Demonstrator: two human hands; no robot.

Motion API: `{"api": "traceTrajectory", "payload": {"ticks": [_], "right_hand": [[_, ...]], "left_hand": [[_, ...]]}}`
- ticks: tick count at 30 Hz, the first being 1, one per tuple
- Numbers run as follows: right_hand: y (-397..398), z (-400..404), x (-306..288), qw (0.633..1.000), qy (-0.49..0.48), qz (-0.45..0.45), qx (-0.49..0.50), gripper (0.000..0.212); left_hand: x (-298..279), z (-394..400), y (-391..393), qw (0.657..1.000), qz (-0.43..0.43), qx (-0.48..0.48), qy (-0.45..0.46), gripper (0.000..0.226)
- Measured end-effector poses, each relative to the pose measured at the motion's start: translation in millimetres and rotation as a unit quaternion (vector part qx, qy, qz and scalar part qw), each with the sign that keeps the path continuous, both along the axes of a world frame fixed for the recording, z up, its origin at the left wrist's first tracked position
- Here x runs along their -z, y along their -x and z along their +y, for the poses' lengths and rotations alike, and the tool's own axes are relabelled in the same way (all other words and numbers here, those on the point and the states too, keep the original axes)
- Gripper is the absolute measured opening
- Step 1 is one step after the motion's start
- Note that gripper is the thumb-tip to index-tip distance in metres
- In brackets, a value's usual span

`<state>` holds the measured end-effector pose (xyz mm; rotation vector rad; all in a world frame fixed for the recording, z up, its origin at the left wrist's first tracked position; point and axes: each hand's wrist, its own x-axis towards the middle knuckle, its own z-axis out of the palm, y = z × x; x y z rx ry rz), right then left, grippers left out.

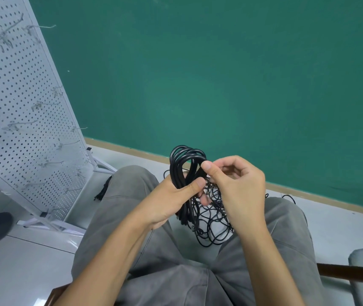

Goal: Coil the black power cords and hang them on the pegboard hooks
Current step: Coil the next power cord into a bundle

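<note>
Coiled cord clamped in left hand; right hand apparently pinches its end: wrap tightly.

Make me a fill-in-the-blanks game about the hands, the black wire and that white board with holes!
1. The left hand grips a coiled cord whose colour is ____.
2. The right hand pinches the cord near the ____ of the coil.
3. The pegboard stands on the person's ____ side.
4. A loose tangle of cords lies on the floor between the person's ____.

Missing words: black; top; left; knees
</note>
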<state>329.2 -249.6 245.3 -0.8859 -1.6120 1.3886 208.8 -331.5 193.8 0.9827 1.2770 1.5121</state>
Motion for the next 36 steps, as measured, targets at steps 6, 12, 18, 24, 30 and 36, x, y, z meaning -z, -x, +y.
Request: {"api": "traceTrajectory", "payload": {"ticks": [6, 12, 18, 24, 30, 36], "right_hand": [[-0.5, 1.3, 34.3, 0.962, 0.034, -0.157, -0.22, 0.058], [1.6, -0.7, 48.8, 0.917, 0.075, -0.264, -0.291, 0.073], [-1.8, 2.3, 54.2, 0.87, 0.053, -0.355, -0.338, 0.076], [-1.1, 1.2, 51.6, 0.871, -0.068, -0.354, -0.334, 0.031], [-4.8, 3.1, 24.7, 0.86, -0.184, -0.345, -0.329, 0.033], [-13.6, 5.9, 17.6, 0.899, -0.126, -0.292, -0.301, 0.047]], "left_hand": [[-3.7, 5.6, -0.8, 0.977, -0.143, -0.153, -0.045, 0.037], [-4.1, 4.7, 24.6, 0.892, -0.338, -0.29, -0.071, 0.038], [3.5, 3.4, 39.2, 0.84, -0.359, -0.398, -0.081, 0.039], [18.3, 7.7, 38.0, 0.864, -0.2, -0.455, -0.081, 0.039], [23.9, 10.0, 23.7, 0.923, -0.03, -0.383, -0.039, 0.052], [17.3, 10.4, 15.4, 0.955, 0.007, -0.296, -0.011, 0.05]]}}
